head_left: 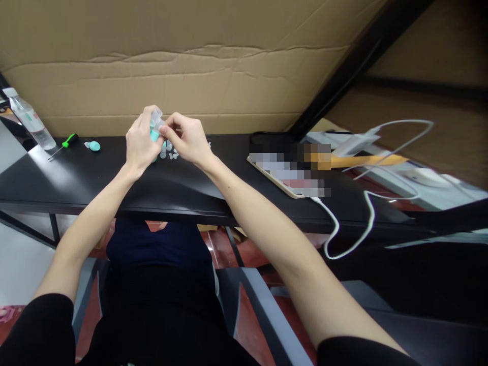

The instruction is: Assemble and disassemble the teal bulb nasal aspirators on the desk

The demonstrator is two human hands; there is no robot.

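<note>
Above the black table, my left hand [142, 138] is closed around a small teal and clear plastic piece [154, 133], partly covered by the fingers. My right hand [187, 137] pinches at the right side of that same piece with thumb and forefinger. Beneath the hands lie several small translucent white plastic parts [173, 154]. A little clear cylindrical part [163, 150] stands among them, with some teal showing beside it. To the left, a teal oval piece with a clear end [93, 146] rests apart on the table.
A green and black screwdriver [68, 141] and a water bottle [31, 121] are at the left of the black table [95, 183]. On the right sits a phone [284, 175] with a white cable [337, 229] hanging over the front edge. A cardboard sheet [190, 91] rises behind.
</note>
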